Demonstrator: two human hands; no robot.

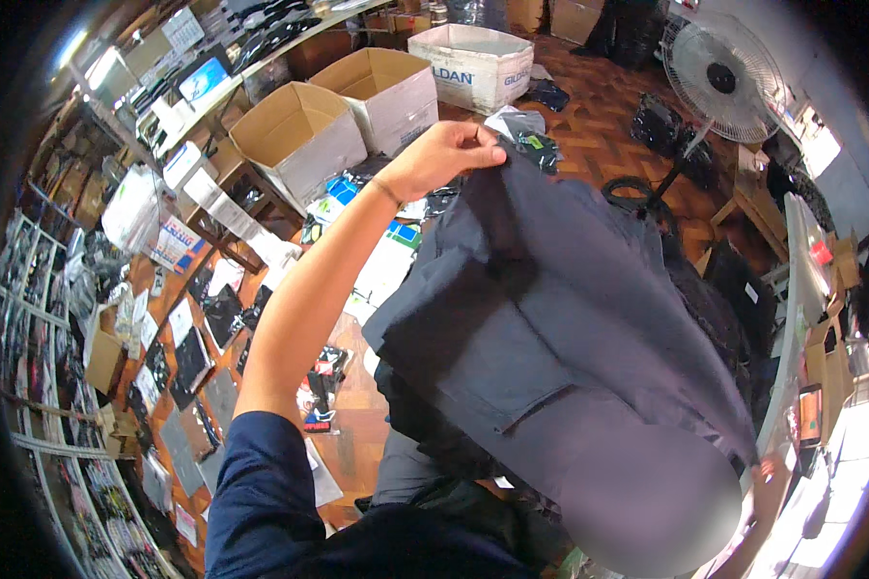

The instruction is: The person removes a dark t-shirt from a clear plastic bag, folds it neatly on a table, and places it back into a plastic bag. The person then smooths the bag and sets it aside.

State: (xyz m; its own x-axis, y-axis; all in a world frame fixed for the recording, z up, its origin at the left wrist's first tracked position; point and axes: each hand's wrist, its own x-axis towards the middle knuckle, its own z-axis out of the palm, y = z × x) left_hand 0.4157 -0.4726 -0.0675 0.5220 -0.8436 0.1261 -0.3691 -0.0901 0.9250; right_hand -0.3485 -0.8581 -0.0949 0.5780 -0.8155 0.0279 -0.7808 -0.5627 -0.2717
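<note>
My left hand (441, 154) is raised high and pinches the top edge of a dark navy garment (560, 328), which hangs down in folds across the middle and right of the view. My left forearm runs from the lower left up to it, with a dark blue sleeve at the upper arm. My right hand is not visible; the garment covers that side. Under the hanging cloth lies a pile of more dark fabric (425, 434).
Three open cardboard boxes (304, 135) stand on the wooden floor behind. Bagged garments (377, 270) lie scattered on the floor. A white standing fan (722, 77) is at the upper right. Shelves with packets (58, 318) line the left. A table edge (792, 338) runs down the right.
</note>
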